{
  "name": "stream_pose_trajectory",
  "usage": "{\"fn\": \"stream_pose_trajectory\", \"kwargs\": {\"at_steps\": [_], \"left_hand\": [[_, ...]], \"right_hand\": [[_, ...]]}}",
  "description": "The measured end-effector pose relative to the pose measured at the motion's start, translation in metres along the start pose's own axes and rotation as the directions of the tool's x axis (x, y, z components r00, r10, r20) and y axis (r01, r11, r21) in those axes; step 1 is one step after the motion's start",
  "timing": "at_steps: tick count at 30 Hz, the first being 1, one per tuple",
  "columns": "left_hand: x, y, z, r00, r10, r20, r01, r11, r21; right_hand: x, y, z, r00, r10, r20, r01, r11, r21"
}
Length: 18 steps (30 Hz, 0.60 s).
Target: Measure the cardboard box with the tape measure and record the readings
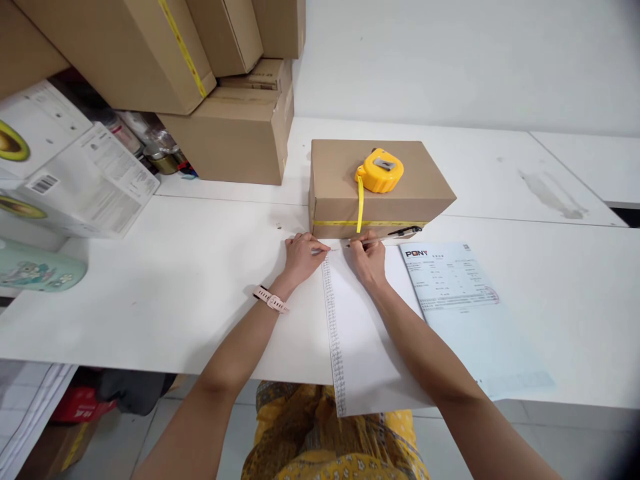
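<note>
My right hand (pixel 369 261) is closed around a clear pen with a black end (pixel 407 232), its tip near the top of a white sheet of paper (pixel 365 333). A column of small dark marks runs down the sheet's left edge. My left hand (pixel 304 259) lies at the top left corner of the sheet, its fingers pinched together. A small thin greyish thing shows at those fingertips; its kind is unclear. Just beyond both hands stands a closed cardboard box (pixel 335 170). On its top rests a yellow tape measure (pixel 381 171), its tape end hanging over the front face.
A printed bluish form (pixel 450 280) lies right of the sheet on the white table (pixel 200 267). Stacked cardboard boxes (pixel 235 133), a white avocado-printed carton (pixel 95 180) and a mint-green bottle (pixel 43 265) stand on the left. A white wall (pixel 465 60) rises behind.
</note>
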State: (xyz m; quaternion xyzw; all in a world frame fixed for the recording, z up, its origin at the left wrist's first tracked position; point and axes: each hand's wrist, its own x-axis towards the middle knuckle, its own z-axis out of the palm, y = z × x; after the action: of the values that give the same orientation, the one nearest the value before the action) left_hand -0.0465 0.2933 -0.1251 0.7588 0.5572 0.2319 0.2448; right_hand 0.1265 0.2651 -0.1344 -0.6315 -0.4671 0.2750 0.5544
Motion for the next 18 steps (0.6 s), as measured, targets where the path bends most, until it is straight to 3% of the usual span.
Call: {"fn": "stream_pose_trajectory", "kwargs": {"at_steps": [8,18], "left_hand": [[0.0002,0.0010,-0.0004,1.000,-0.001,0.001,0.001,1.000,-0.002],[-0.0003,0.0021,-0.0007,1.000,-0.005,0.007,0.005,1.000,0.001]], "right_hand": [[0.0009,-0.0014,0.0005,0.994,0.032,0.108,-0.027,0.998,-0.052],[0.0007,0.0039,0.0012,0.991,-0.026,0.129,0.040,0.993,-0.108]]}}
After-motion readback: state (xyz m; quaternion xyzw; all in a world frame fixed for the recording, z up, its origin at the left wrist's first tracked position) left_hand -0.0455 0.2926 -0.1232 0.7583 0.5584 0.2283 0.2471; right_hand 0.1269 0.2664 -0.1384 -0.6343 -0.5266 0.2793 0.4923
